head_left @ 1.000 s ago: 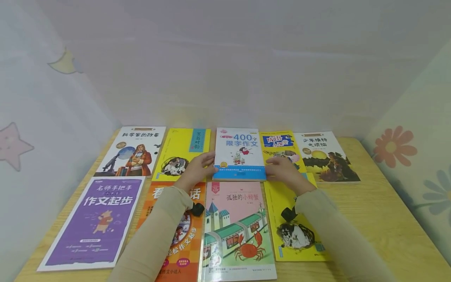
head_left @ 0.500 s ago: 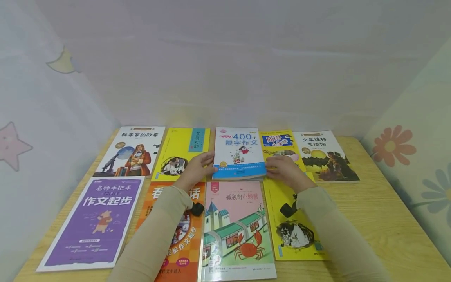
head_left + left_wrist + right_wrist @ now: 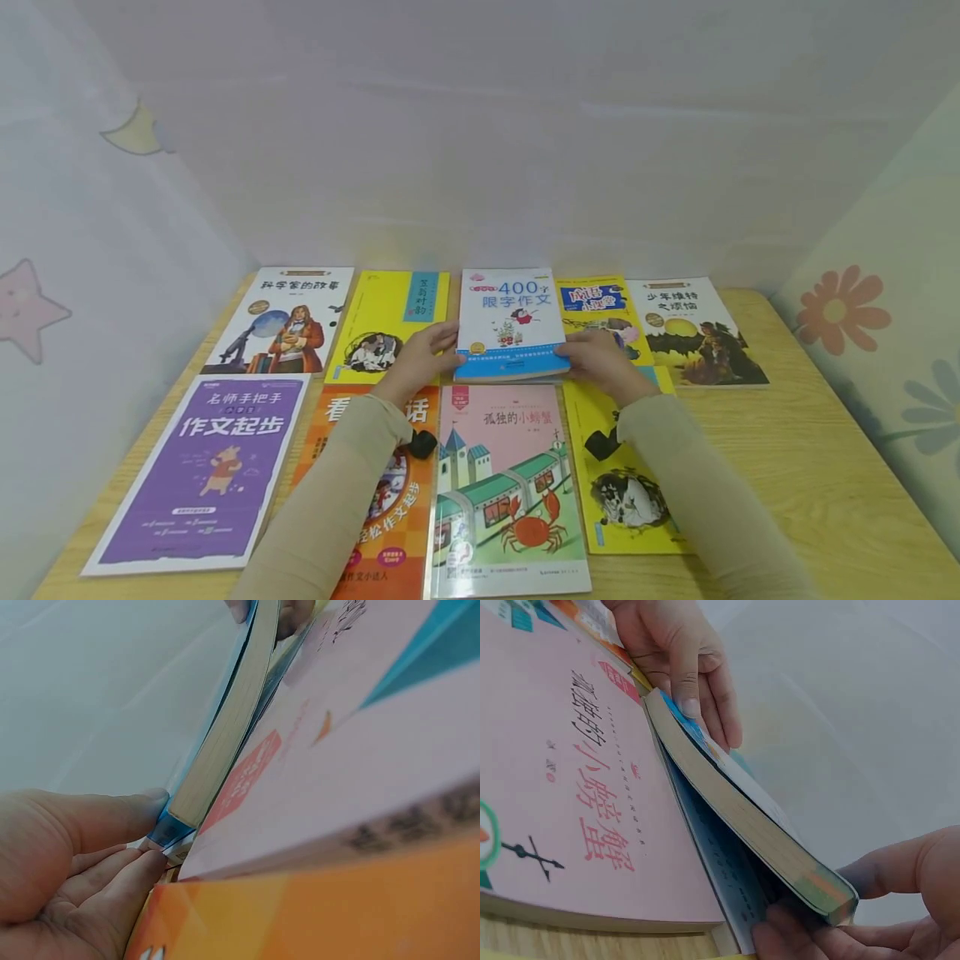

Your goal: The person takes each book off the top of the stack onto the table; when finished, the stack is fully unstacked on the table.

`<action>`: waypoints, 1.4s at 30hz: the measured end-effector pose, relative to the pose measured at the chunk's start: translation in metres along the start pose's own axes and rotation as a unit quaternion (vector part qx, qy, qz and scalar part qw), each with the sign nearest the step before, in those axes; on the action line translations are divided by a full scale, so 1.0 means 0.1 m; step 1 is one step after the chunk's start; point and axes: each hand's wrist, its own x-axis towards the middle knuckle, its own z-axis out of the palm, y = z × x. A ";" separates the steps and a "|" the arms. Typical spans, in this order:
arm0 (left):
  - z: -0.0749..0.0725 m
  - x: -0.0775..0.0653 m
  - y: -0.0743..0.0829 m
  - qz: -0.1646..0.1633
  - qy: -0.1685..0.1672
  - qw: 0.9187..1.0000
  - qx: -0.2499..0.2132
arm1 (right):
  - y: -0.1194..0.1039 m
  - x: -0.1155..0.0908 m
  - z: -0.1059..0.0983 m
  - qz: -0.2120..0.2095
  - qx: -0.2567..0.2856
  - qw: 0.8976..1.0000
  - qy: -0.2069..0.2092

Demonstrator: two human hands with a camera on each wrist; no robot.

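A white-and-blue book (image 3: 512, 327) lies in the middle of the back row. My left hand (image 3: 422, 358) pinches its near left corner, thumb on top and fingers at the side. At the near right corner, my right hand (image 3: 606, 362) grips the book between thumb and fingers. The right wrist view shows that end of the book (image 3: 742, 817) tilted up, with right-hand fingers (image 3: 787, 930) underneath. Beneath it is a blue printed surface (image 3: 720, 851); whether that is another book, I cannot tell. A pink crab book (image 3: 510, 483) lies directly in front.
Several other books lie flat in two rows on the wooden table (image 3: 810, 467), among them a purple one (image 3: 206, 475), an orange one (image 3: 397, 533) and a yellow one (image 3: 630, 500) under my right forearm. A pale cloth wall (image 3: 517, 167) rises behind the back row.
The right hand has shifted slightly left, and its thumb now overlaps the white-and-blue book's corner. The near edge of that book has risen a little. My left hand stays at the left corner.
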 end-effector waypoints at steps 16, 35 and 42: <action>-0.01 -0.01 -0.02 0.001 0.000 1.000 -0.007 | -0.08 -0.06 0.07 -0.015 -0.098 0.994 0.039; -0.01 -0.01 0.00 0.003 -0.002 1.000 -0.008 | -0.04 -0.09 0.01 -0.021 -0.062 0.997 0.040; 0.00 -0.01 0.00 0.009 -0.001 1.000 -0.006 | -0.04 -0.08 -0.02 -0.030 -0.017 0.999 0.024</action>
